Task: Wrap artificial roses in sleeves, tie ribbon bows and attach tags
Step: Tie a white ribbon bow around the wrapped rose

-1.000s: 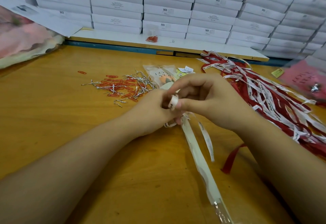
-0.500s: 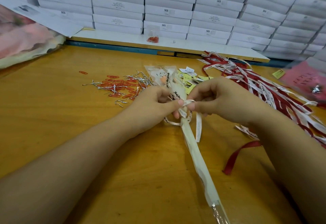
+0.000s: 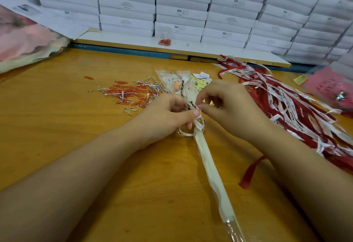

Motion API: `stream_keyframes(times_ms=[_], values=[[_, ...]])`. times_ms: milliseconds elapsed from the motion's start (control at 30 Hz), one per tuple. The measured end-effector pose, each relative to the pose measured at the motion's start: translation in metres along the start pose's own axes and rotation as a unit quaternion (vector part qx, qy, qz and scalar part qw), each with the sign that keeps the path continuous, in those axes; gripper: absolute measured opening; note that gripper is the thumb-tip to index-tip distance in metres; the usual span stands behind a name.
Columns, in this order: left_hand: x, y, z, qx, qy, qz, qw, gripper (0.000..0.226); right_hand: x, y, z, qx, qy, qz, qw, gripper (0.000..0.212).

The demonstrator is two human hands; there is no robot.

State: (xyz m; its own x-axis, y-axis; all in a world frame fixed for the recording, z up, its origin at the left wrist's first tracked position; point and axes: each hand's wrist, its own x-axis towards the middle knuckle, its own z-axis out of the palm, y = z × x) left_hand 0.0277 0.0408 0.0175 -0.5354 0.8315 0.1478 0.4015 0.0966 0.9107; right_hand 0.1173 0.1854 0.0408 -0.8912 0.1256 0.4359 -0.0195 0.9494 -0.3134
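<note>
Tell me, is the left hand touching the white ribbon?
Touching. The head view shows the left hand pinching the white ribbon under its thumb, where it loops around the sleeved rose.

Lying slanted, sleeved rose (image 3: 206, 163): cream-wrapped stem in clear film, bloom end far, stem end near. Bloom apparently peach, blurred behind printed film. Looped round the neck, white script-printed ribbon (image 3: 186, 94), one tail running up over the sleeve.

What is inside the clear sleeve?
An orange rose bud shows near the wide top of the sleeve, and a pale stem runs down it. The ribbon, left hand and right hand hide the part between.
</note>
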Motion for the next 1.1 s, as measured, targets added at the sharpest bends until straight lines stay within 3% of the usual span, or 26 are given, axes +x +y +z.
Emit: stream_keyframes(times_ms=[167, 367, 467, 567, 667, 867, 1100], values=[[0.0026, -0.0053, 0.0002, -0.032, 0.014, 0.005, 0.999, 0.014, -0.0002, -0.0061, 0.0061, 0.129, -0.049, 0.062, 0.989, 0.017], [0.0057, -0.0070, 0.0017, -0.027, 0.063, 0.000, 0.998, 0.011, -0.0045, -0.0023, -0.0012, 0.252, -0.131, 0.129, 0.950, 0.012], [0.0053, -0.0077, 0.0016, -0.024, 0.075, 0.005, 0.997, 0.012, -0.0055, -0.0028, 0.0022, 0.349, -0.156, 0.184, 0.905, 0.017], [0.0057, -0.0082, 0.0028, -0.030, 0.083, -0.005, 0.996, 0.012, -0.0043, -0.0031, 0.0032, 0.458, -0.159, 0.246, 0.839, 0.018], [0.0068, -0.0076, 0.0029, -0.025, 0.098, -0.014, 0.995, 0.012, -0.0034, -0.0023, -0.0007, 0.521, -0.176, 0.256, 0.795, 0.027], [0.0070, -0.0061, 0.0022, -0.018, 0.127, -0.042, 0.991, 0.018, -0.0021, 0.0005, 0.0020, 0.521, -0.190, 0.224, 0.802, 0.042], [0.0062, -0.0035, 0.0022, -0.093, 0.116, -0.060, 0.987, 0.024, -0.0061, 0.0015, 0.0045, 0.496, -0.169, 0.143, 0.840, 0.031]])
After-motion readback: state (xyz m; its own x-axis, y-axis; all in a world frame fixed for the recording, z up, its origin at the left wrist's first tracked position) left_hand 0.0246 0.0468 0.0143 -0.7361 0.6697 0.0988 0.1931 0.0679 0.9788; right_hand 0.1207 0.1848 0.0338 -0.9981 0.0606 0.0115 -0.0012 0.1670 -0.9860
